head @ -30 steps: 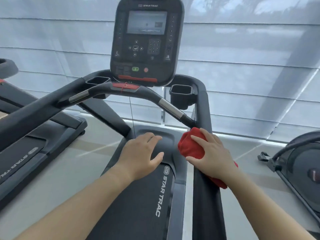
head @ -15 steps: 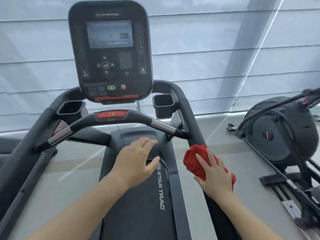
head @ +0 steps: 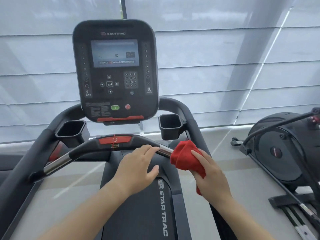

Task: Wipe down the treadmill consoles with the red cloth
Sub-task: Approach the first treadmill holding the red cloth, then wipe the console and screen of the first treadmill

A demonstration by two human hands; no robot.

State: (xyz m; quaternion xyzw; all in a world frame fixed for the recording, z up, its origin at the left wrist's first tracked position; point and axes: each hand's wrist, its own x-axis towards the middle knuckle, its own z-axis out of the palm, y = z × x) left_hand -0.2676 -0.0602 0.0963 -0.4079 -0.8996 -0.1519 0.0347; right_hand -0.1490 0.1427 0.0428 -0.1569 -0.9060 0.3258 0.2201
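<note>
Right now the right grip (head: 212,177) grasps the red cloth (head: 184,155), with the fingers laid over the bunched fabric and a fold of it hanging out below the palm. The cloth sits against the right end of the curved handlebar (head: 97,148), covering the spot where the bar's shiny metal section (head: 165,150) runs toward the right side rail (head: 187,116). The left grip (head: 136,168) is released, holding nothing. Its fingers are loosely spread and its fingertips reach the lower edge of the handlebar just left of the metal section; whether they touch the bar I cannot tell.

Above the bar stands the treadmill console (head: 115,71), upright and apart from both grips. Its screen (head: 115,53) is lit, with a green button (head: 115,107) and a red button (head: 127,106) side by side near the bottom. A black cup holder (head: 71,131) sits at the console's lower left and another cup holder (head: 170,125) at its lower right, the latter just above the cloth. The treadmill deck (head: 138,213) runs under both forearms. Another black exercise machine (head: 280,149) stands on the floor (head: 60,187) to the right, and pale window blinds (head: 225,58) fill the background.
</note>
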